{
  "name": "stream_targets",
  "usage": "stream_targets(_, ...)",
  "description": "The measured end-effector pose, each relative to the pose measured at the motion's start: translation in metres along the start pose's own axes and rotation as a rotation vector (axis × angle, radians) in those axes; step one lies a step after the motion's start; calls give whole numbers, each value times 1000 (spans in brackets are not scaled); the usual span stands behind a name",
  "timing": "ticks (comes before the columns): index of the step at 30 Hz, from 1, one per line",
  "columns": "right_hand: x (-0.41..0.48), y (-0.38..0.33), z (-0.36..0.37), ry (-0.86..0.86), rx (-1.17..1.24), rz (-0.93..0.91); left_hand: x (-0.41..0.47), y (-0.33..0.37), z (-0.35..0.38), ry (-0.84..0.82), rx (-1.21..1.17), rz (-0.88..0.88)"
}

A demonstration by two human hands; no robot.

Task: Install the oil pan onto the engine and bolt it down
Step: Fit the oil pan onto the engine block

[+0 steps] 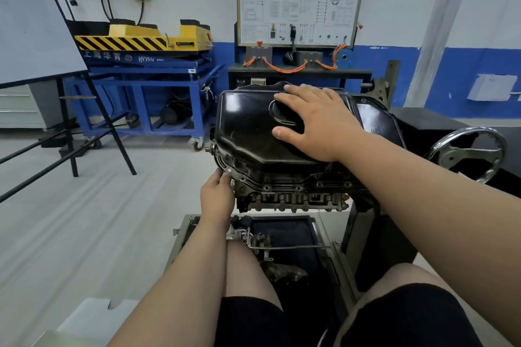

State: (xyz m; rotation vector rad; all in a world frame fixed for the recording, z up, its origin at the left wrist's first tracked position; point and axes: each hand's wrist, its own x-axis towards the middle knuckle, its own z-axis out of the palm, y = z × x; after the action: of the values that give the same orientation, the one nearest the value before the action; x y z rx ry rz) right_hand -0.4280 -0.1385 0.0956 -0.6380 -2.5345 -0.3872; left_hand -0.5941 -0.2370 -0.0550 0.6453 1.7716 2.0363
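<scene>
Pressing down flat on the black oil pan (253,132), the right hand (313,124) is lying open across its raised round boss, palm and spread fingers resting on the metal without gripping anything. The pan is sitting on top of the engine (290,191), which is mounted upside down on its stand, so the pan's flange is meeting the block's sealing face along the near edge. The left hand (218,194) is reaching up to the near left corner of that flange, fingertips (224,175) pinched together at a bolt hole; whether they are holding a bolt or just feeling for alignment I cannot tell (the fingers are hiding whatever is there).

The pan is looking like stamped sheet steel, stiff and fairly light for its bulk, with a glossy painted skin that is probably a little slick. I'd judge the broad flat top is the right place to be steadying it, as the right hand is doing, while lifting or shifting would be better done by the rim at two opposite sides. The thin flange is the delicate part: dragging it sideways could be disturbing the gasket underneath. No bolts are showing in the near row of holes, so the fastening is looking barely begun.
</scene>
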Motion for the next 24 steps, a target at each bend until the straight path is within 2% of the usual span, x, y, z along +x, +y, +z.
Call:
stream_targets(5, -1, 0, -1, 16, 26, 5, 0, 7, -4, -60, 73, -19)
stream_targets(9, -5, -1, 3, 44, 23, 9, -5, 10, -9, -153, 311, -32)
stream_targets(15, -8, -3, 4, 68, 12, 12, -22, 1, -11, -220, 211, -202)
stream_targets(21, -9, -4, 5, 65, 13, 14, -15, 7, -16, -185, 279, -137)
stream_targets(24, -9, -4, 5, 67, 23, 5, -10, 8, -12, -118, 434, -59)
